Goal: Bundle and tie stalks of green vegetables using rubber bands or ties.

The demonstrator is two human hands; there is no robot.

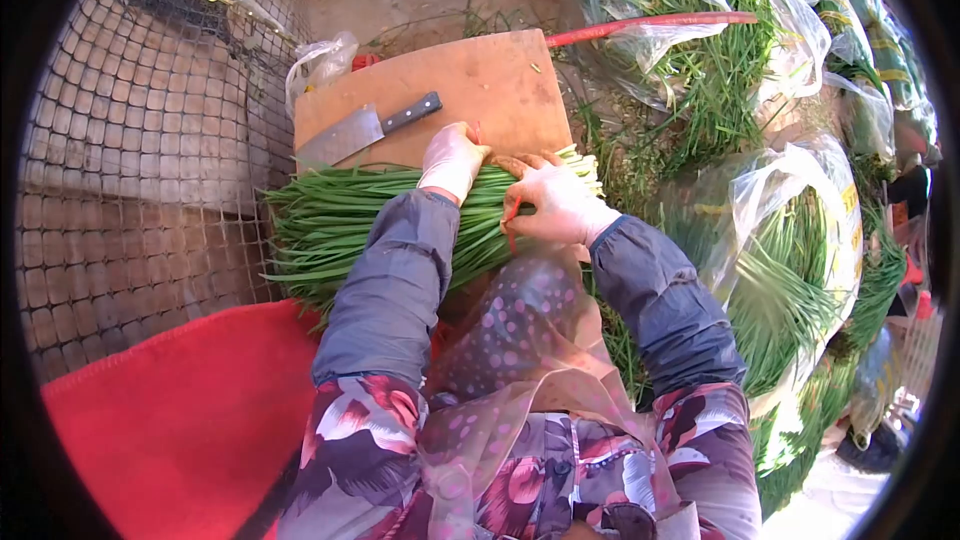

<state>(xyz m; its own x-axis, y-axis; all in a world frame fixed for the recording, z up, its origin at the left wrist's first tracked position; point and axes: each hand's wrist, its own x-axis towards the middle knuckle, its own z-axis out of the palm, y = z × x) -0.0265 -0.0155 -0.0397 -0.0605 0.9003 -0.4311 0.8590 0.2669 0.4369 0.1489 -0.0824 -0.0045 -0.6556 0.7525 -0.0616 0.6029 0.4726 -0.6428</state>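
Observation:
A thick bundle of long green stalks (350, 225) lies across the near part of a wooden board (490, 80), its pale ends to the right. My left hand (455, 160), in a whitish glove, is closed at the bundle's far side beside a thin red tie. Over the pale end, my right hand (555, 202) is gloved with bare fingertips and pinches a red tie (512, 212) at the near side of the bundle. A cleaver (345, 134) with a black handle rests on the board beyond the bundle.
Black netting (130, 180) stands at the left, above a red cloth (190, 410). Plastic bags of green stalks (790, 270) fill the right side. A red strap (650, 25) runs from the board's far edge toward another bag. Loose stalks litter the ground.

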